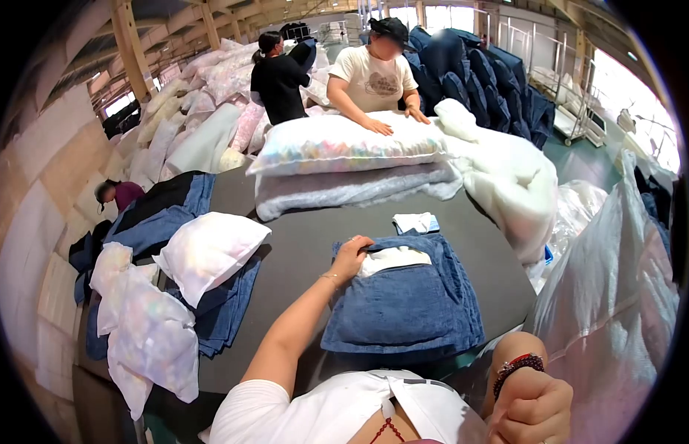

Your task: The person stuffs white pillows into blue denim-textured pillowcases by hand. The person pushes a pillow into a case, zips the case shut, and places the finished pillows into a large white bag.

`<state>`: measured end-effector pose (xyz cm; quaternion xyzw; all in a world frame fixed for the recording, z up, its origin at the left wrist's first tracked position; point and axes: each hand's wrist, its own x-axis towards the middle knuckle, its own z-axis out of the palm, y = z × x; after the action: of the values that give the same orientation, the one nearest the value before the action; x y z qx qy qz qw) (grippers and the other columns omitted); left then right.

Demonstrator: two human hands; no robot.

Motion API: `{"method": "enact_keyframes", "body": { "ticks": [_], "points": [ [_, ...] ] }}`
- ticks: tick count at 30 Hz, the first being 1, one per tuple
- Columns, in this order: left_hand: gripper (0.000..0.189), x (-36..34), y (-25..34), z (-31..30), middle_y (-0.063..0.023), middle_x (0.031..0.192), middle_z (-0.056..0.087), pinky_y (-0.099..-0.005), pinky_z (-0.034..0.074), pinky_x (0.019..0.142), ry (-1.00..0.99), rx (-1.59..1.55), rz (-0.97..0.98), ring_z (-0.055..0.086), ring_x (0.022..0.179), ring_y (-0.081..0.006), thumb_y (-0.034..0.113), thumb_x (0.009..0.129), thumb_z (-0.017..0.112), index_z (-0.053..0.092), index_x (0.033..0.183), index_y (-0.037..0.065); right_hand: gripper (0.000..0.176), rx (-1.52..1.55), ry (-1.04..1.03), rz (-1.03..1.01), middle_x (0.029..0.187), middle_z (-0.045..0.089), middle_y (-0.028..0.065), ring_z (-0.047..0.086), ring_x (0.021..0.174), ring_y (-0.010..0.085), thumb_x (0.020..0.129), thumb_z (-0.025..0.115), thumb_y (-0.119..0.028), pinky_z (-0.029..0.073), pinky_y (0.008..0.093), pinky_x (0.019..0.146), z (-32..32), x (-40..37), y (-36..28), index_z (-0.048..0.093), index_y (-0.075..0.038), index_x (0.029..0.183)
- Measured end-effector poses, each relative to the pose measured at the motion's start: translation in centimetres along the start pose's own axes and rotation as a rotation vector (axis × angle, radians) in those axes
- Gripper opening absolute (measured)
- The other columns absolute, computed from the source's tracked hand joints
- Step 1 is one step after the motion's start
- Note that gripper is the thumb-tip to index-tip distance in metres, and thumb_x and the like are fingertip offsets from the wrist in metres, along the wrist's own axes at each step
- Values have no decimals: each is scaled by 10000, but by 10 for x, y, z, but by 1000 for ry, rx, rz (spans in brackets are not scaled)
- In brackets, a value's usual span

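Observation:
A blue corduroy-like cushion cover [389,303] lies on top of a stack of similar blue covers in front of me. White material [395,259] shows in the opening along its far edge. My left hand [352,255] is closed on the far left corner of that opening, fingers over the fabric. Low at the right and close to the camera, my right hand [533,411] is held in a fist, away from the cover. What is inside the fist, if anything, is hidden. Just beyond the stack lie small white pieces with a blue edge [416,223].
On the dark table [300,251], white pillows of coloured filling [211,255] rest on blue fabric at left. A person [374,81] presses a large filled bag [352,144] across the table. Plastic sacks [603,318] stand at right. Other people are farther off.

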<state>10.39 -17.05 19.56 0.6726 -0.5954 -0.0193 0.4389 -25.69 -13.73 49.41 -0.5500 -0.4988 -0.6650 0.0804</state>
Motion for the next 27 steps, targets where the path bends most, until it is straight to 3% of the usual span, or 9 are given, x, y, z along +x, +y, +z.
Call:
{"method": "enact_keyframes", "body": {
  "ticks": [5,8,9,12,14,18,23,24,27],
  "points": [
    [303,-31,2,10,-162,1011,634,-434,475,914,243,60,5,607,1009,-362,27,802,603,626,1104,16,101,55,-182,336,558,533,49,529,482,213,718,645,-44,386,337,422,-9,-9,-3,558,-28,669],
    [322,-74,6,3,-162,956,615,-423,480,897,460,219,-258,603,979,-350,58,815,633,573,1130,23,203,-71,-33,128,610,535,-34,454,514,114,821,572,-225,328,262,505,-7,-51,3,509,-113,663],
    [322,-88,8,1,-162,956,615,-423,480,897,466,229,-265,603,979,-350,58,815,633,573,1130,23,118,-278,20,440,653,573,5,521,547,151,842,558,-194,381,293,529,0,-64,-18,570,-94,780],
    [244,-126,16,4,-172,945,616,-386,512,800,423,-73,-661,631,882,-306,131,894,645,508,1064,21,117,-68,-514,1010,816,641,125,615,679,299,852,589,-34,471,399,600,29,-93,29,636,-20,958],
    [275,-136,30,5,-188,990,636,-395,524,774,461,-169,-662,643,855,-306,163,923,649,513,1101,5,163,92,-739,1225,887,660,167,638,790,362,831,649,-32,501,437,701,78,-185,27,640,4,990],
    [474,-142,22,11,-224,1107,633,-417,511,865,326,-193,-713,636,1011,-311,288,916,688,505,1254,11,187,-146,-1064,993,908,668,147,653,877,331,896,626,-200,490,446,826,99,-329,1,640,-39,991],
    [681,-154,-19,43,-210,1140,624,-355,504,894,177,-273,-915,624,1027,-255,278,855,783,419,1337,-36,358,25,-1421,1283,758,706,153,692,759,345,835,681,-433,537,455,701,96,-329,22,741,-84,778],
    [770,-156,-23,51,-286,1272,576,-407,461,989,179,-360,-917,582,1178,-380,322,814,787,393,1371,-34,418,49,-1447,1287,739,706,152,697,745,344,814,688,-500,543,454,681,94,-334,20,751,-90,767],
    [790,-139,39,39,-310,1263,574,-417,445,1023,189,-350,-832,560,1228,-411,182,777,780,341,1386,-63,556,140,-1757,1320,790,719,162,710,803,341,777,680,-630,557,447,743,87,-302,28,768,-84,829]
  ]
}}
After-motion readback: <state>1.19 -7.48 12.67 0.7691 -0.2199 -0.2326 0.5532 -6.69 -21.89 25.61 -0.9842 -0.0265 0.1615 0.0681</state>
